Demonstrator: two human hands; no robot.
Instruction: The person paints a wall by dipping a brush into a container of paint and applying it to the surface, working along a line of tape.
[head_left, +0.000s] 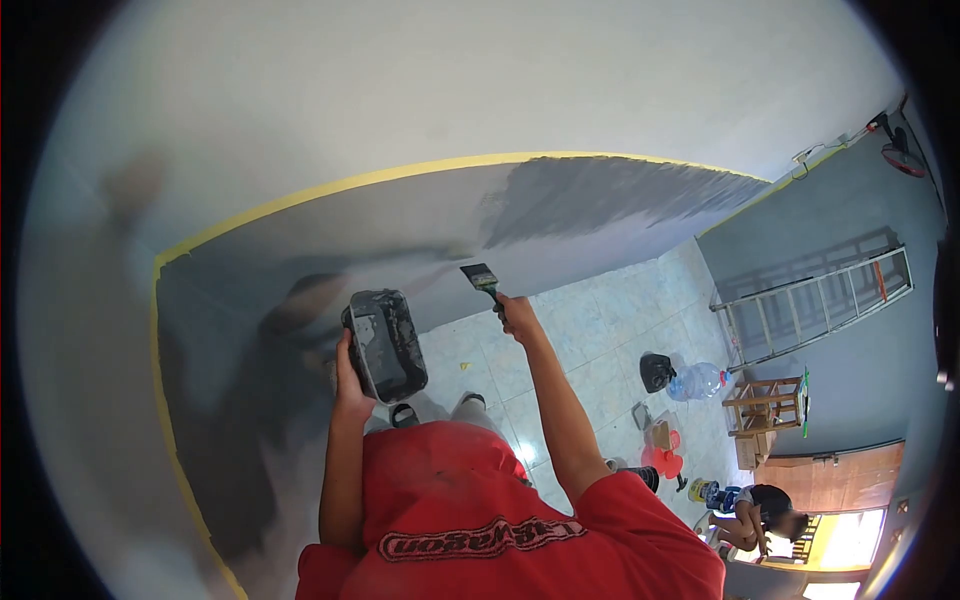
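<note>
My right hand (516, 318) is closed around the handle of a paintbrush (481, 278). The dark, wet-looking bristles point toward the wall and seem to be a little apart from it. In my left hand (352, 385) is a paint tray (408, 345), gripped by its side and tilted; grey paint coats its inside. Dark grey paint (590, 195) with streaky strokes covers part of the wall's lower section, and a paler grey stretch lies in front of me. Yellow masking tape (380, 178) borders the grey along the top and the left.
A ladder (815, 305) leans on the right wall. Near it are a wooden stool (765, 405), a clear water bottle (698, 381) and a black bag (656, 372). Red items (664, 460) lie on the tiled floor (590, 330). Another person (765, 510) crouches by the doorway.
</note>
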